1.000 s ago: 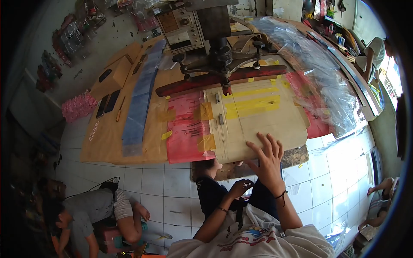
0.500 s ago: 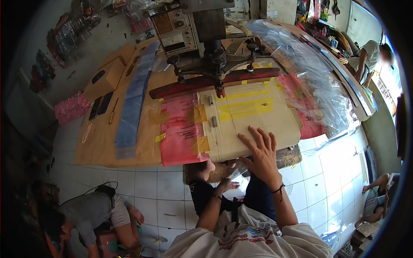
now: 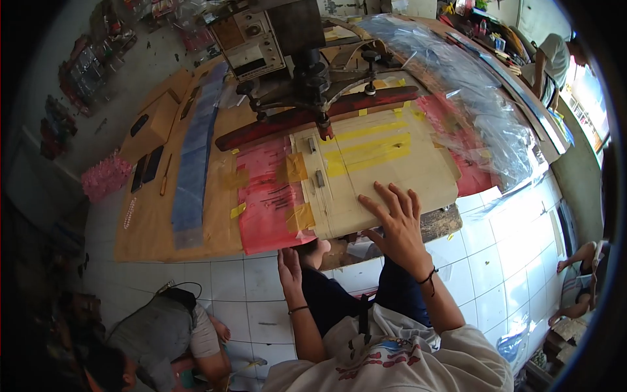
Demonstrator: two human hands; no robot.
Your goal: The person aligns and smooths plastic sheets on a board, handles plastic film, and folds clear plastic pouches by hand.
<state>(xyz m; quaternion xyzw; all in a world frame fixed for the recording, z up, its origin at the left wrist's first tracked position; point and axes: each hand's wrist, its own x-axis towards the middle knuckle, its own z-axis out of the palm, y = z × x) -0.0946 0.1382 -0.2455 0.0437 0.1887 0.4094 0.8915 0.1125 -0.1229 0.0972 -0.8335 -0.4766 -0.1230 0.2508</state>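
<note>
My right hand (image 3: pixel 400 222) lies with fingers spread on the front edge of a beige board (image 3: pixel 366 193), its thumb at the near edge. Strips of yellow tape (image 3: pixel 369 155) cross the board, and two small grey metal pieces (image 3: pixel 319 178) sit on its left part. Just off the table's front edge, my left hand (image 3: pixel 290 269) is raised with straight fingers and holds nothing visible. Beside it is the near edge of a red plastic sheet (image 3: pixel 264 196), taped next to the board. Over the board's back edge hangs a machine's long dark red bar (image 3: pixel 274 126).
A machine box with dials (image 3: pixel 251 42) stands behind the bar. Blue film (image 3: pixel 199 150), phones (image 3: pixel 153 163) and a thin tool (image 3: pixel 166 175) lie on the left of the table. Clear plastic (image 3: pixel 457 91) covers the right. A person (image 3: pixel 157 333) bends low at left; another (image 3: pixel 554 62) is at far right.
My left hand has come out from under the table's front edge and moved left and up beside the red sheet. My right hand stays on the board. The view has shifted slightly.
</note>
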